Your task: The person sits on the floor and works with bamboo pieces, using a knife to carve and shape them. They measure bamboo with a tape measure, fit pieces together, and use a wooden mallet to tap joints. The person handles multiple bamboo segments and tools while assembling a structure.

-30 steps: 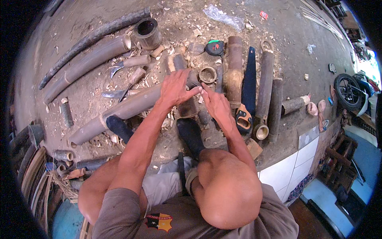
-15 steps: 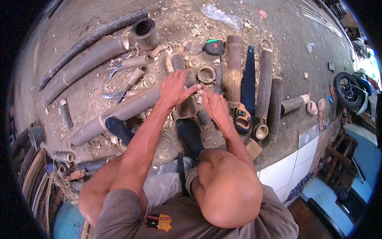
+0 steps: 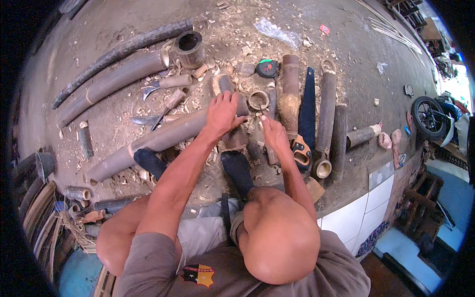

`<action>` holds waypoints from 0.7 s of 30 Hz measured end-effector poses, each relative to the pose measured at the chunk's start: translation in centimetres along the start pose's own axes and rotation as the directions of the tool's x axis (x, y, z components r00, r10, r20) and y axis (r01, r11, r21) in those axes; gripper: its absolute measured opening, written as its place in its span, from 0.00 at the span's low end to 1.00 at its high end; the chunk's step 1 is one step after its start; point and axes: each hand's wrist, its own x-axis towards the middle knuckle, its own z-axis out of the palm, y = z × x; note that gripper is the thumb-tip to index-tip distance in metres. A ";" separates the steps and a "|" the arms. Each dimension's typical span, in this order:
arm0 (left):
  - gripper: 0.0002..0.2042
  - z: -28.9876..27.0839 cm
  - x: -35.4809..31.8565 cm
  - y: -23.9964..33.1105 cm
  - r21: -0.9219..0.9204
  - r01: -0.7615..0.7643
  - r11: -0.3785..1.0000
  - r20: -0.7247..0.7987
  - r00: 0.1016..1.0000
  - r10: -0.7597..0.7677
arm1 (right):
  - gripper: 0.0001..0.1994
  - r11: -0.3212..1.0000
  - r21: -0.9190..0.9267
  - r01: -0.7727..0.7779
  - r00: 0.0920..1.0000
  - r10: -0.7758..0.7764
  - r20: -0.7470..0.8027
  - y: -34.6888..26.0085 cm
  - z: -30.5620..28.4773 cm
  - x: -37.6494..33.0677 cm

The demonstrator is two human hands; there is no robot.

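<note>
Here, the left hand lay on the long bamboo pole, thumb spread from the fingers; the pole slanted over the floor; the right hand curled its fingers near the bamboo ring; I couldn't tell if they pinched anything.

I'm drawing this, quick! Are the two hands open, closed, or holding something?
Left hand: open, laid over a long bamboo tube.
Right hand: near the bamboo ring; can't tell if it's holding something.

The earthen-coloured floor supported scattered shavings, a handsaw, a tape measure, a curved-blade knife, clear plastic film and several bamboo tubes.
</note>
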 end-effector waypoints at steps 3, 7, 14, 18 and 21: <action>0.39 0.3 -0.3 0.5 0.065 -0.005 0.998 -0.025 1.000 0.007 | 0.25 0.999 0.003 0.037 0.999 -0.037 -0.022 -0.4 0.0 -1.5; 0.44 -1.2 0.5 -0.9 -0.092 0.044 0.995 0.142 0.989 -0.030 | 0.24 0.989 0.007 0.145 0.988 -0.144 -0.063 -1.3 0.6 -1.7; 0.46 -1.8 1.0 -0.7 -0.165 0.157 0.974 0.220 0.968 -0.119 | 0.24 0.967 -0.211 0.143 0.990 -0.137 0.045 -4.0 -0.4 -0.9; 0.47 -1.1 0.9 -0.5 -0.167 0.171 0.971 0.154 0.977 -0.146 | 0.24 0.965 -0.206 0.165 0.986 -0.155 0.065 -3.9 -0.7 -0.6; 0.47 -1.5 1.0 -0.1 -0.129 0.186 0.974 0.166 0.972 -0.164 | 0.24 0.957 -0.240 0.161 0.986 -0.147 0.076 -4.1 -1.0 -0.7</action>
